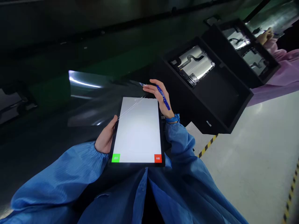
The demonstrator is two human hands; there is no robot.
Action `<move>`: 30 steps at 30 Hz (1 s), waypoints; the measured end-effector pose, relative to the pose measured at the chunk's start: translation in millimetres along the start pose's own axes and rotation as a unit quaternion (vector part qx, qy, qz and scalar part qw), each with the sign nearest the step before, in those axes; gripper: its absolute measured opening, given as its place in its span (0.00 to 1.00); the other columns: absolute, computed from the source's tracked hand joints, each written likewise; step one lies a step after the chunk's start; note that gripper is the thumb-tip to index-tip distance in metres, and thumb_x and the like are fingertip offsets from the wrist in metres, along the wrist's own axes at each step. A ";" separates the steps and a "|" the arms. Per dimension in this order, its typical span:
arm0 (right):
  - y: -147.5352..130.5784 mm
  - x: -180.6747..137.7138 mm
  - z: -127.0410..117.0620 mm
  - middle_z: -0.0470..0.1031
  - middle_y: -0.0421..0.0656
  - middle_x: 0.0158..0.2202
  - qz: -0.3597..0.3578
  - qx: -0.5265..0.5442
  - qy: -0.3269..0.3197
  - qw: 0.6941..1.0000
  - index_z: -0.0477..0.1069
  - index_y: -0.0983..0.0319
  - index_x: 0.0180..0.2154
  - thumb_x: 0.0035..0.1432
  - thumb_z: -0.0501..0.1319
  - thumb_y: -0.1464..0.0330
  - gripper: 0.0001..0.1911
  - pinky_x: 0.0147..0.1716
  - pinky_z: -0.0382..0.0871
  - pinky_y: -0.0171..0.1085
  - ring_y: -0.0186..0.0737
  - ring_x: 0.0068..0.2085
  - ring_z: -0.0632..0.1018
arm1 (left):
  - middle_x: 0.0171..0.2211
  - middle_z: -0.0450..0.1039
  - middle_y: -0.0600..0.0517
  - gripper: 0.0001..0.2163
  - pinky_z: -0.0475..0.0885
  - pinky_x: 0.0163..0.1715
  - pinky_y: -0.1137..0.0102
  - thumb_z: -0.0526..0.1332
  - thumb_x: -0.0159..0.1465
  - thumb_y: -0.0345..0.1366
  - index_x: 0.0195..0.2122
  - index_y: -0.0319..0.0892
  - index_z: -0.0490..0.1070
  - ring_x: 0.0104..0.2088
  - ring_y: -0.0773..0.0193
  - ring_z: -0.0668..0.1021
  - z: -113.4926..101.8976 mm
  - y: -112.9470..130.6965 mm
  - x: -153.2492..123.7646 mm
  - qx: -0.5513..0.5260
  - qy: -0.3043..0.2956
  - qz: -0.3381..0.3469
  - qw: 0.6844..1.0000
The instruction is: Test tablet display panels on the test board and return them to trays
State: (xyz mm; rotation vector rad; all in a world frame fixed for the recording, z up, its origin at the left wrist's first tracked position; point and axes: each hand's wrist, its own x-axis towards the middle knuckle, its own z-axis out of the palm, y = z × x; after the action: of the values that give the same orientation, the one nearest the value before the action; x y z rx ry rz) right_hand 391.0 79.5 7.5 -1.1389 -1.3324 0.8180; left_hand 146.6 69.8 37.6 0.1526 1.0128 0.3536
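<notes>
White tablet (137, 130) sits gripped at its lower edge by the left hand (106, 137), while the right hand (160, 97) holds a blue pen (164, 98) just above its top corner. Nearby, black trays (217, 105) hold shiny panels (193, 63), near a co-worker's hand (265, 36).

The one view looks from the person's head, forward and steeply down past their blue sleeves (58, 177) to a tablet (136, 130) close below, over the dark bench (58, 62), with black trays (207, 84) toward two o'clock.
</notes>
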 end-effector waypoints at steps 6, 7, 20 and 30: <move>23.5 1.4 2.8 0.76 0.48 0.54 0.053 0.026 -0.056 0.997 0.63 0.59 0.56 0.66 0.55 0.47 0.27 0.63 0.66 0.50 0.47 0.56 0.77 | 0.39 0.82 0.42 0.23 0.81 0.42 0.61 0.48 0.73 0.45 0.60 0.36 0.69 0.38 0.52 0.84 2.4 4.9 -0.9 -0.023 0.007 -0.012 1.000; 26.1 0.9 2.6 0.76 0.48 0.54 0.060 0.028 -0.064 0.996 0.64 0.59 0.56 0.67 0.55 0.48 0.26 0.63 0.66 0.50 0.47 0.56 0.78 | 0.39 0.82 0.43 0.23 0.81 0.42 0.61 0.48 0.73 0.45 0.61 0.37 0.69 0.38 0.52 0.84 3.6 5.5 -1.3 -0.024 0.012 -0.011 1.000; 40.2 4.8 0.8 0.77 0.44 0.54 0.115 -0.013 -0.084 0.990 0.67 0.56 0.52 0.58 0.57 0.40 0.32 0.59 0.69 0.43 0.41 0.56 0.77 | 0.42 0.81 0.43 0.24 0.79 0.45 0.58 0.45 0.74 0.46 0.59 0.38 0.70 0.42 0.50 0.83 8.8 3.3 0.9 -0.015 0.014 0.006 1.000; 40.9 3.3 1.2 0.75 0.43 0.58 0.110 -0.007 -0.100 0.989 0.67 0.57 0.49 0.60 0.56 0.40 0.30 0.59 0.68 0.42 0.39 0.57 0.76 | 0.42 0.81 0.42 0.24 0.79 0.46 0.56 0.48 0.72 0.49 0.57 0.39 0.72 0.43 0.47 0.83 -0.7 -0.7 5.6 0.021 0.011 0.009 1.000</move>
State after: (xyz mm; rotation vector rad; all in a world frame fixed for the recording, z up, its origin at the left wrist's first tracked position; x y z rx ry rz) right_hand 396.5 94.6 -30.2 -1.2554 -1.3931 1.1093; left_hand 148.8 71.1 32.5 0.1971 1.0411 0.3510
